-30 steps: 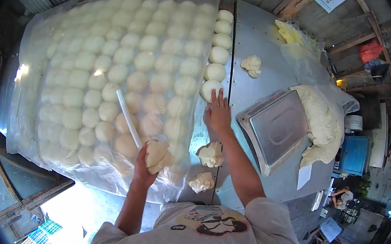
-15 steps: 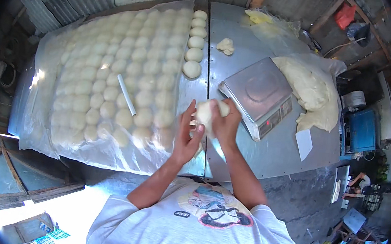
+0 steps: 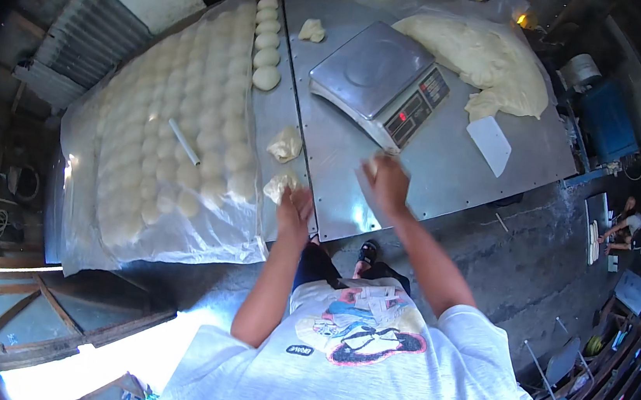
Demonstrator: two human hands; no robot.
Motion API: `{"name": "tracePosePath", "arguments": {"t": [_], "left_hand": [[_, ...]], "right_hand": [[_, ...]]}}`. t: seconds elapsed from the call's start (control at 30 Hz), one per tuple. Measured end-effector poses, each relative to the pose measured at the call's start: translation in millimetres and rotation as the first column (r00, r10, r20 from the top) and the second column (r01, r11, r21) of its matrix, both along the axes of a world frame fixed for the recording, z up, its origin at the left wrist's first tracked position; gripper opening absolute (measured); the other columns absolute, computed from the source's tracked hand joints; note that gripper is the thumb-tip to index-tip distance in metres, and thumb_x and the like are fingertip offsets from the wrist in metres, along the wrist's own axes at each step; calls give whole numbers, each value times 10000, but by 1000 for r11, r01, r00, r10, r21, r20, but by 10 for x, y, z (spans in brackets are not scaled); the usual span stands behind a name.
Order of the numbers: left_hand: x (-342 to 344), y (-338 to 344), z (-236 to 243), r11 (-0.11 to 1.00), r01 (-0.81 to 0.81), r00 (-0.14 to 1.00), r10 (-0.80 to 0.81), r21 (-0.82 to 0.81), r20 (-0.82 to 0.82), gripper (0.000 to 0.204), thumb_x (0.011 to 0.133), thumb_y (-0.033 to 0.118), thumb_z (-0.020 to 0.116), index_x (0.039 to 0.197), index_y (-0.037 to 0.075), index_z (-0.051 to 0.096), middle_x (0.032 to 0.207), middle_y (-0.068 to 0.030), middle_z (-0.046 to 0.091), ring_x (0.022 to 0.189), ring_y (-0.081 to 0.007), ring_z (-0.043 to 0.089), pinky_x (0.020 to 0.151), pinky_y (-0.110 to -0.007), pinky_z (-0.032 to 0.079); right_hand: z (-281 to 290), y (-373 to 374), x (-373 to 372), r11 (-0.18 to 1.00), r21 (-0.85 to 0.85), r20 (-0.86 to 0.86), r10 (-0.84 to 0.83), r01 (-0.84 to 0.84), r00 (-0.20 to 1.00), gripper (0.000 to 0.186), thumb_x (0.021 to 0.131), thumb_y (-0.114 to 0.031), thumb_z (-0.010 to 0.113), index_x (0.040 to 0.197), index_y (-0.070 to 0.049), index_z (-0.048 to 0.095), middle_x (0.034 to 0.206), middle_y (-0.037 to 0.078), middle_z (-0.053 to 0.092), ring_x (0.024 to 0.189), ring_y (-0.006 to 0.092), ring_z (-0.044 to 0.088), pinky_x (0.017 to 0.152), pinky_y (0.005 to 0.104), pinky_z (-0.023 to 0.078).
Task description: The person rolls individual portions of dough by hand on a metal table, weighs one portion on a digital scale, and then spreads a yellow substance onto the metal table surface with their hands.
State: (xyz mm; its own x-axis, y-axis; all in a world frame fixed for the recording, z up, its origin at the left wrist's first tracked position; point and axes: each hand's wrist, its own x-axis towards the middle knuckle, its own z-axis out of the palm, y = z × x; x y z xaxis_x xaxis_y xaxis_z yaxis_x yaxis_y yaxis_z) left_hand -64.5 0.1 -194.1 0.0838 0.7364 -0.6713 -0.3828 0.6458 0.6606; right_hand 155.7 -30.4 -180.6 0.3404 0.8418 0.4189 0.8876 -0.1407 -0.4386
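My left hand [image 3: 292, 213] has its fingers apart beside a rough dough lump [image 3: 277, 186]; another lump [image 3: 285, 145] lies just above it. My right hand [image 3: 386, 183], blurred, is curled round pale dough, mostly hidden by the fingers, below the scale [image 3: 371, 73] with its steel top. A big dough mass [image 3: 510, 71] and a white scraper [image 3: 488, 146] lie right of the scale. Left of the seam, a row of round dough balls [image 3: 266, 58] runs beside many balls under plastic sheeting [image 3: 146, 150], a white tube [image 3: 184, 141] on top. A small dough piece [image 3: 312, 30] sits behind.
The steel table [image 3: 344, 195] has its near edge above my feet on a concrete floor [image 3: 502, 258]. A person [image 3: 627, 228] sits working at the right. A blue metal unit [image 3: 608, 125], a folding chair [image 3: 557, 365] and wooden racks [image 3: 613, 387] stand to the right.
My hands, together on a dough lump half a second ago, have separated: the left down-left, the right up-right with dough. The view has tilted, showing more floor and my feet.
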Motion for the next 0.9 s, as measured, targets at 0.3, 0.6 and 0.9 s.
{"name": "tracePosePath", "arguments": {"t": [0.3, 0.6, 0.9], "left_hand": [[773, -7, 610, 807, 95, 943, 115, 582, -313, 394, 1029, 322, 417, 1123, -36, 551, 970, -134, 660, 905, -232, 651, 788, -383, 537], [326, 27, -99, 977, 16, 995, 5, 211, -99, 492, 1017, 465, 401, 1310, 81, 495, 1206, -81, 555, 1127, -202, 500, 848, -458, 447], [914, 78, 670, 792, 65, 898, 220, 607, -382, 376, 1019, 296, 470, 1198, -29, 536, 992, -121, 646, 923, -231, 630, 845, -375, 502]], "right_hand": [[404, 133, -525, 996, -3, -962, -27, 90, 271, 472, 892, -476, 630, 869, -8, 680, 866, 75, 702, 778, 181, 629, 692, 347, 488], [-76, -25, 211, 998, 58, 57, -32, 29, 998, 297, 857, -359, 656, 798, -68, 667, 776, 148, 658, 686, 325, 640, 597, 442, 503], [372, 231, -446, 988, 112, -940, 72, 102, 333, 453, 861, -471, 655, 813, -22, 697, 801, 183, 689, 772, 345, 665, 688, 420, 491]]}}
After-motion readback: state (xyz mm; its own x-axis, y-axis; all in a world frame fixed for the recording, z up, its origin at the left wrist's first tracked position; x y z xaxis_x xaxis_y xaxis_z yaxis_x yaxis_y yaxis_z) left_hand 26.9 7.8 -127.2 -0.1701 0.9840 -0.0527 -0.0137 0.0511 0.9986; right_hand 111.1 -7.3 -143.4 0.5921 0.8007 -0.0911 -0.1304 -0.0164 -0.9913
